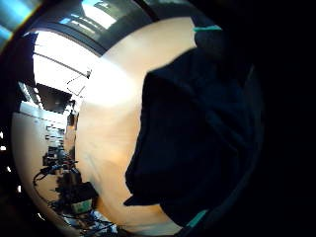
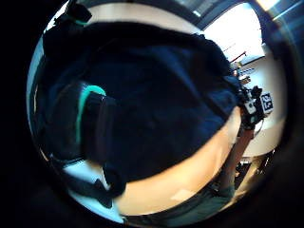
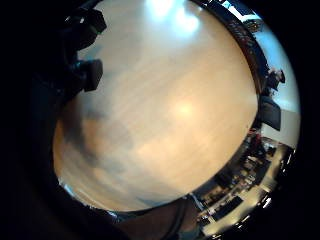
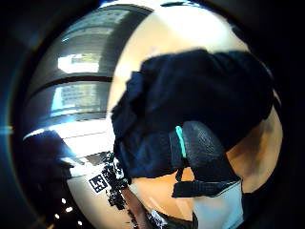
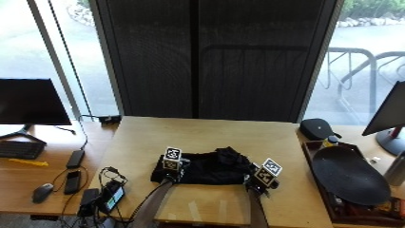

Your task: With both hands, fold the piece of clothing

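Daylight comes through the windows (image 5: 57, 42) behind the table (image 5: 208, 137), leaving the dark blind (image 5: 208, 57) between them dim. Bright glare washes the tabletop in the palm views, whose edges curve strongly and fall to black. The black garment (image 5: 208, 168) shows little detail and looks soft there.

Both hands' fingers hidden — under the markers; the garment (image 5: 212, 167) — its type unreadable.
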